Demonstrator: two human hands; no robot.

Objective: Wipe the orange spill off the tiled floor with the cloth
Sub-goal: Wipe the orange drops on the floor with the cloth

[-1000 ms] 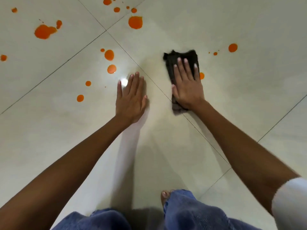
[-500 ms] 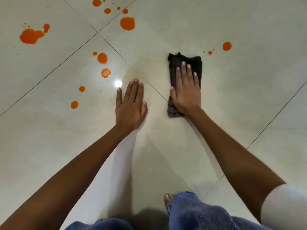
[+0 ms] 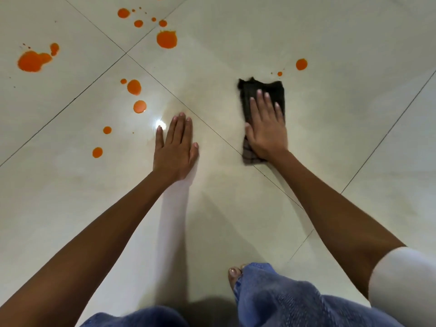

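**Operator:** I have the dark cloth (image 3: 264, 85) lying flat on the tiled floor (image 3: 354, 138), folded into a narrow pad. My right hand (image 3: 266, 131) is spread on top of it, fingers straight, pressing down and not clutching. My left hand (image 3: 175, 149) is to the left of the cloth, flat on bare tile and holding nothing. It looks to be propping me up.

**Spotter:** How much of the orange spill (image 3: 166, 39) is left?

**Operator:** Plenty, I'd say. A round drop (image 3: 301, 64) and a speck (image 3: 279, 73) sit just beyond the cloth's far right corner. The largest puddle (image 3: 33, 62) is far off to the cloth's left, with scattered drops between.

**Spotter:** How will the cloth handle?

**Operator:** Soft, light and limp, I reckon, so it would bunch or unfold if pushed from one edge. I'd set the palm over its middle with fingers reaching toward the far edge, so the whole pad slides. The tile looks glossy, so it should glide easily. Wet orange may smear instead of lifting, though.
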